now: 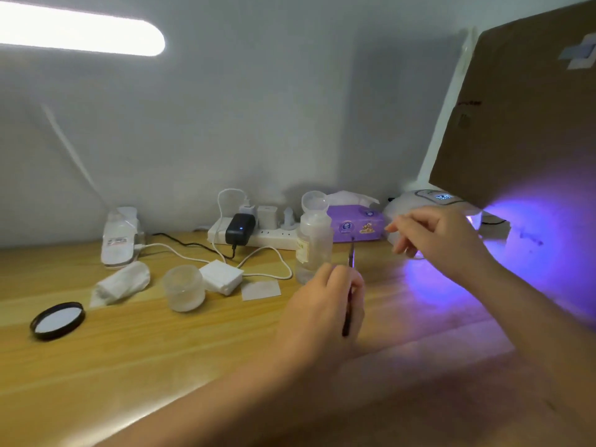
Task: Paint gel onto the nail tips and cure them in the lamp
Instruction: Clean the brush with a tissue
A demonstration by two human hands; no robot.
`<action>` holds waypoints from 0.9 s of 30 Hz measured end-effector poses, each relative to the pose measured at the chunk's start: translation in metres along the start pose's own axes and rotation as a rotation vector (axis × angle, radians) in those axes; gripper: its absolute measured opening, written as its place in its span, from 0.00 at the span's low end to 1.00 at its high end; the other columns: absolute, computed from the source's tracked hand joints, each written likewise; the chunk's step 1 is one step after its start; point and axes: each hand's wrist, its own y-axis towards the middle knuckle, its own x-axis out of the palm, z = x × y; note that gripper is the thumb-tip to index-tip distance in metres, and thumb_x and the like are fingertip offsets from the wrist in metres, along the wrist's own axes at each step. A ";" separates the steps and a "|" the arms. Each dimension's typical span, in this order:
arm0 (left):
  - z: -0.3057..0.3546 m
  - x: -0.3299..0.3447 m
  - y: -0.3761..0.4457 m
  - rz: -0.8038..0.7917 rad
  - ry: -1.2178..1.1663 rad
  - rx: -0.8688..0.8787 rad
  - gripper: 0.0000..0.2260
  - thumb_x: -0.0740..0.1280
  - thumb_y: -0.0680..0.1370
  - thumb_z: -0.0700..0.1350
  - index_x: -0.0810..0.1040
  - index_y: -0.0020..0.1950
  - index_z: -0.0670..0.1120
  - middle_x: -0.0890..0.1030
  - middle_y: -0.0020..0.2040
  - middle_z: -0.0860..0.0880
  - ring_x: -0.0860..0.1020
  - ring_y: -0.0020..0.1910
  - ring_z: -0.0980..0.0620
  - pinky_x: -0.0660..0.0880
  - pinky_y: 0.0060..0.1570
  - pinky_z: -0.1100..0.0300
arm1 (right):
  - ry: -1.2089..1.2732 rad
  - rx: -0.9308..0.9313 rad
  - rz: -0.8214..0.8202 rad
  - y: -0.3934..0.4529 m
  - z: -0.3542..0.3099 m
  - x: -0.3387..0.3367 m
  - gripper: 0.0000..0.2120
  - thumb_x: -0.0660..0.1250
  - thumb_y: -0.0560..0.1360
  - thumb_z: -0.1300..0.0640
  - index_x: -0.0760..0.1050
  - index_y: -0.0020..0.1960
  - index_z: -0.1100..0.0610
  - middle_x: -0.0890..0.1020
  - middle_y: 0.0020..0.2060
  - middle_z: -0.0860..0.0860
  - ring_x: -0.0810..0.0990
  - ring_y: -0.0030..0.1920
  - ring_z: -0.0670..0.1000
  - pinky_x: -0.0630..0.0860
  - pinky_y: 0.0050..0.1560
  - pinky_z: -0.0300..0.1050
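Curing looks underway: your right hand (435, 235), fingers loosely curled, whether pinching a tip I cannot tell, hovers before the glowing lamp (429, 204) near the bench's far right edge; your left hand (325, 304) grips the brush (350, 285), so more painting probably remains.

We look down on a light wooden counter (135, 359) with long grain lines, set against a plain pale grey wall (258, 108). At the upper left we see a long bright white light bar (74, 29) with a rounded end, and its thin white arm (69, 146) slants down the wall. On the right a brown cardboard sheet (529, 117) leans steeply, with pale tape near its top. Violet light washes over the right end of the counter and the foot of the cardboard.
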 end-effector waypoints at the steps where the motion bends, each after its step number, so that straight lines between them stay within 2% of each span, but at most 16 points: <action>1: -0.003 -0.019 -0.009 0.004 0.026 0.037 0.09 0.60 0.79 0.46 0.77 0.49 0.43 0.76 0.43 0.48 0.74 0.36 0.47 0.71 0.32 0.53 | 0.037 -0.048 -0.028 -0.006 -0.012 0.008 0.12 0.63 0.78 0.58 0.81 0.38 0.55 0.81 0.26 0.52 0.76 0.27 0.48 0.75 0.34 0.43; 4: -0.014 -0.073 -0.038 -0.020 0.137 0.082 0.10 0.62 0.79 0.45 0.79 0.45 0.41 0.76 0.39 0.46 0.73 0.33 0.47 0.71 0.29 0.55 | 0.058 -0.222 -0.038 -0.020 -0.046 0.034 0.20 0.61 0.78 0.50 0.81 0.36 0.60 0.80 0.25 0.50 0.77 0.28 0.41 0.72 0.33 0.35; 7: -0.028 -0.116 -0.072 -0.048 0.401 0.127 0.02 0.71 0.74 0.40 0.82 0.41 0.42 0.76 0.35 0.47 0.72 0.29 0.49 0.69 0.29 0.61 | 0.117 -0.315 -0.064 -0.025 -0.077 0.061 0.25 0.58 0.78 0.46 0.81 0.33 0.61 0.80 0.24 0.48 0.78 0.28 0.40 0.69 0.35 0.29; 8: -0.033 -0.128 -0.084 -0.085 0.472 0.129 0.02 0.74 0.71 0.37 0.82 0.42 0.42 0.76 0.35 0.47 0.73 0.29 0.49 0.70 0.29 0.61 | 0.129 -0.321 -0.085 -0.026 -0.086 0.071 0.26 0.58 0.78 0.44 0.81 0.33 0.59 0.80 0.24 0.48 0.78 0.27 0.41 0.70 0.34 0.30; 11: -0.047 -0.156 -0.112 -0.233 0.617 0.077 0.12 0.77 0.62 0.33 0.83 0.43 0.43 0.77 0.35 0.47 0.75 0.30 0.46 0.74 0.26 0.57 | 0.115 -0.297 -0.157 -0.029 -0.109 0.104 0.27 0.56 0.77 0.40 0.81 0.34 0.57 0.80 0.24 0.46 0.77 0.24 0.43 0.75 0.32 0.41; 13: -0.055 -0.167 -0.119 -0.321 0.707 -0.001 0.16 0.80 0.56 0.35 0.82 0.39 0.46 0.77 0.33 0.49 0.75 0.29 0.47 0.73 0.24 0.59 | 0.139 -0.276 -0.206 -0.032 -0.120 0.129 0.27 0.58 0.76 0.40 0.80 0.35 0.60 0.80 0.25 0.47 0.78 0.24 0.43 0.76 0.32 0.46; 15: -0.063 -0.171 -0.122 -0.399 0.776 -0.041 0.16 0.81 0.54 0.39 0.81 0.36 0.49 0.77 0.32 0.51 0.76 0.29 0.49 0.73 0.25 0.60 | 0.153 -0.252 -0.271 -0.035 -0.127 0.154 0.23 0.62 0.76 0.43 0.80 0.35 0.61 0.81 0.25 0.50 0.79 0.26 0.46 0.79 0.35 0.50; 18: -0.075 -0.176 -0.122 -0.435 0.755 -0.058 0.13 0.81 0.57 0.43 0.84 0.38 0.53 0.77 0.32 0.53 0.77 0.30 0.51 0.75 0.29 0.61 | 0.181 -0.189 -0.368 -0.041 -0.131 0.183 0.16 0.66 0.76 0.47 0.81 0.36 0.56 0.82 0.27 0.49 0.79 0.28 0.46 0.80 0.39 0.55; 23: -0.086 -0.183 -0.117 -0.498 0.712 -0.023 0.16 0.74 0.58 0.47 0.85 0.44 0.60 0.77 0.31 0.58 0.77 0.29 0.54 0.73 0.29 0.62 | 0.107 -0.156 -0.372 -0.050 -0.118 0.205 0.16 0.66 0.74 0.43 0.80 0.35 0.53 0.81 0.27 0.47 0.80 0.32 0.45 0.80 0.41 0.53; 25: -0.094 -0.189 -0.112 -0.440 0.708 0.006 0.18 0.69 0.59 0.45 0.85 0.46 0.58 0.78 0.33 0.58 0.78 0.30 0.54 0.71 0.31 0.63 | 0.050 -0.167 -0.356 -0.051 -0.112 0.207 0.16 0.66 0.74 0.40 0.79 0.36 0.51 0.81 0.29 0.46 0.80 0.33 0.45 0.80 0.40 0.51; 27: -0.109 -0.196 -0.102 -0.299 0.645 -0.113 0.15 0.66 0.64 0.43 0.85 0.49 0.51 0.81 0.38 0.51 0.80 0.34 0.47 0.72 0.33 0.59 | 0.011 -0.183 -0.321 -0.051 -0.109 0.209 0.15 0.66 0.73 0.39 0.79 0.38 0.50 0.80 0.30 0.43 0.79 0.34 0.44 0.79 0.38 0.47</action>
